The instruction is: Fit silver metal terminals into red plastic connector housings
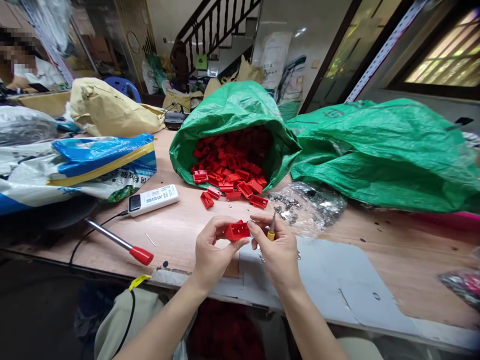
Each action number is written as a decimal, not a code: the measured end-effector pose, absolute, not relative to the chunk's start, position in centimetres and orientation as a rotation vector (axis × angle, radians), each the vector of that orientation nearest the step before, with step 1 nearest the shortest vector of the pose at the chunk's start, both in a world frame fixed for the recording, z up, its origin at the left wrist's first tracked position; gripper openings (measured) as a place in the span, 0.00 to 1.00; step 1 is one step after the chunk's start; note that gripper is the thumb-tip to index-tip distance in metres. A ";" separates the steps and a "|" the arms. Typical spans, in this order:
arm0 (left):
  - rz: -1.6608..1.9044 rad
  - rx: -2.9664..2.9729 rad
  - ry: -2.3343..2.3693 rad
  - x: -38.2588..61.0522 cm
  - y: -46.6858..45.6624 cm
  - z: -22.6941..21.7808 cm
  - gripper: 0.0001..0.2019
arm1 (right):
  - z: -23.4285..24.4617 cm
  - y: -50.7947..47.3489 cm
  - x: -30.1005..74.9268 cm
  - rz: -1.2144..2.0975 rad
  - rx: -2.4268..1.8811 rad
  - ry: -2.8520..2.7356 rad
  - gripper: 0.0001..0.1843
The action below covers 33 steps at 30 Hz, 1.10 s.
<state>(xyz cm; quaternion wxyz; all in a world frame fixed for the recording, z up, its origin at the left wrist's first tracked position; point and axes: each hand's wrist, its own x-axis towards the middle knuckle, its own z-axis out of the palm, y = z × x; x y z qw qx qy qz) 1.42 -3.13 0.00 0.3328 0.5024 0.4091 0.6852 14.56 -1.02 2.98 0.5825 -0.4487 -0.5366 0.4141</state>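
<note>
My left hand (212,250) pinches a small red plastic part (237,231) between thumb and fingers, just above the wooden table (393,260). My right hand (276,249) is closed round a small screwdriver with a yellow handle (271,231), and its fingertips touch the right side of the same red part. Behind them an open green sack (232,107) spills several more red parts (229,172) onto the table.
A clear plastic bag of small metal pieces (307,202) lies right of the hands. A second green sack (386,150) fills the right. A white remote (152,200), a red-tipped metal rod (120,242), a blue-and-white bag (78,167) lie left. Another person sits far left.
</note>
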 end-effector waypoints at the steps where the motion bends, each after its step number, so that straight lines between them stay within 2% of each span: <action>1: 1.820 1.393 1.089 1.5 -3.2 -0.1 0.17 | 2.9 -1.1 14.5 0.954 -1.061 -1.260 0.11; 7: 1.937 1.617 1.185 1.5 -3.5 -0.6 0.15 | 2.1 -1.7 14.4 0.815 -1.104 -1.414 0.07; 9: 1.963 1.669 1.209 1.4 -3.5 -0.6 0.15 | 2.0 -1.8 14.4 0.872 -1.100 -1.404 0.08; 12: 1.983 1.753 1.199 1.3 -3.5 -0.4 0.16 | 2.2 -1.7 14.4 1.192 -1.073 -1.230 0.14; 15: 2.001 1.832 1.140 1.2 -3.5 -0.3 0.17 | 2.6 -1.7 14.7 1.701 -0.984 -0.915 0.21; 17: 1.993 1.843 1.112 1.2 -3.5 -0.4 0.18 | 2.8 -1.7 15.1 1.957 -0.911 -0.761 0.21; 19: 1.988 1.819 1.112 1.2 -3.5 -0.5 0.19 | 2.9 -1.7 15.6 2.047 -0.867 -0.700 0.21; 23: 1.993 1.786 1.113 1.1 -3.5 -0.7 0.20 | 2.7 -1.4 16.8 1.935 -0.931 -0.927 0.19; 29: 1.940 1.939 0.999 1.2 -3.6 -0.7 0.23 | 2.2 -1.1 17.5 1.573 -1.090 -1.383 0.23; 33: 1.910 2.085 0.992 1.3 -3.7 -0.6 0.23 | 2.2 -1.4 17.4 1.445 -1.101 -1.449 0.22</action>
